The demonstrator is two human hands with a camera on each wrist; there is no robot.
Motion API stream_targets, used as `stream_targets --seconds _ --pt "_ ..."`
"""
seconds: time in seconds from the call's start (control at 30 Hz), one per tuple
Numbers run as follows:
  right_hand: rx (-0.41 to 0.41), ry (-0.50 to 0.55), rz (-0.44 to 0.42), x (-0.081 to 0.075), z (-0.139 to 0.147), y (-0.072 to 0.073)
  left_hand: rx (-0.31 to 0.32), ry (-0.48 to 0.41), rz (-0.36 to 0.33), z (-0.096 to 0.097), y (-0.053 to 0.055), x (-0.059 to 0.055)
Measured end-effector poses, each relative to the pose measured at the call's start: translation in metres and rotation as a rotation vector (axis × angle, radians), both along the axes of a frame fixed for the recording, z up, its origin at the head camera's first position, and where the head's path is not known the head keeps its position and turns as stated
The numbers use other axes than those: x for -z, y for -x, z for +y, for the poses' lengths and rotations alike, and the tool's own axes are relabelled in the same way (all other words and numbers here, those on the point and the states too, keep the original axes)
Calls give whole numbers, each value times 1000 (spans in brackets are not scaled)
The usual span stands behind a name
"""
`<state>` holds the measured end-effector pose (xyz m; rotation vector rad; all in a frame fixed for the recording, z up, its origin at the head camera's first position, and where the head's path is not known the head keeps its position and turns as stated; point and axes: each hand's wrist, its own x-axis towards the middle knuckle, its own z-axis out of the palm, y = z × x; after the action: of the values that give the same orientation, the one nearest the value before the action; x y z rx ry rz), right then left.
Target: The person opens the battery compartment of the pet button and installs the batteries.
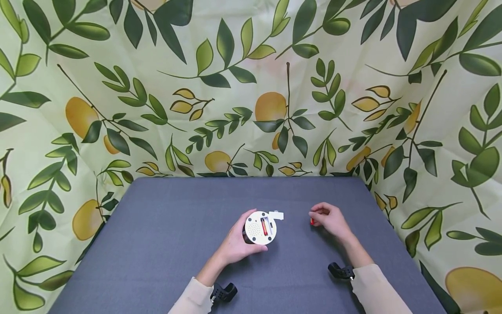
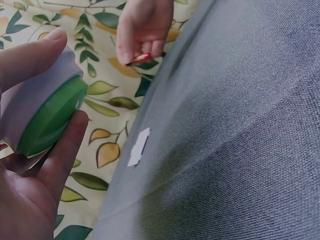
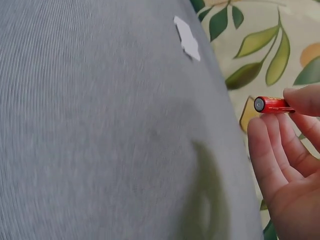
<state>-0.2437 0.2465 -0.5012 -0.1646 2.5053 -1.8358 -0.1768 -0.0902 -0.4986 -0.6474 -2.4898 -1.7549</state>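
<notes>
My left hand (image 1: 239,240) grips a round device (image 1: 255,231) around its side, with its white underside facing up. One red battery (image 1: 264,226) lies in the open compartment of that underside, beside a bare slot. In the left wrist view the device shows a pale body (image 2: 37,95) and a green lower part (image 2: 55,117). To the right, my right hand (image 1: 330,220) pinches another red battery (image 3: 272,105) between thumb and fingers, its flat grey end showing. A small white battery cover (image 1: 277,215) lies on the table between the hands, beyond the device.
The table (image 1: 188,205) has a grey-blue cloth. A patterned curtain (image 1: 243,126) with leaves and fruit stands behind it and along both sides. Black wrist mounts (image 1: 224,292) sit on both forearms.
</notes>
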Motion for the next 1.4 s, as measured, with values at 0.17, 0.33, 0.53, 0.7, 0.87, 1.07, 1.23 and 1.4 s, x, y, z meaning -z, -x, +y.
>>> stream_targets --seconds 0.17,0.33,0.53,0.7,0.87,1.07,1.23,1.4 --pt "-36 19 20 -6 -10 -4 -2 6 0 0 0 0" --pt "-42 37 8 -12 -20 -7 -1 10 -1 -1 0 1" --pt "-60 21 24 -18 -31 -10 8 -10 -11 -2 0 -1" --pt "-72 44 38 -24 -41 -15 11 -11 -26 -3 1 -3" --pt "-80 71 57 -27 -51 -19 2 5 -14 -4 0 -5" --pt "-94 82 84 -33 -62 -25 7 14 -9 -3 0 -4" --pt "-102 84 96 -35 -69 -31 11 10 -15 -3 0 -2" --pt "-109 89 125 -38 -75 -37 17 6 -19 -3 0 -2"
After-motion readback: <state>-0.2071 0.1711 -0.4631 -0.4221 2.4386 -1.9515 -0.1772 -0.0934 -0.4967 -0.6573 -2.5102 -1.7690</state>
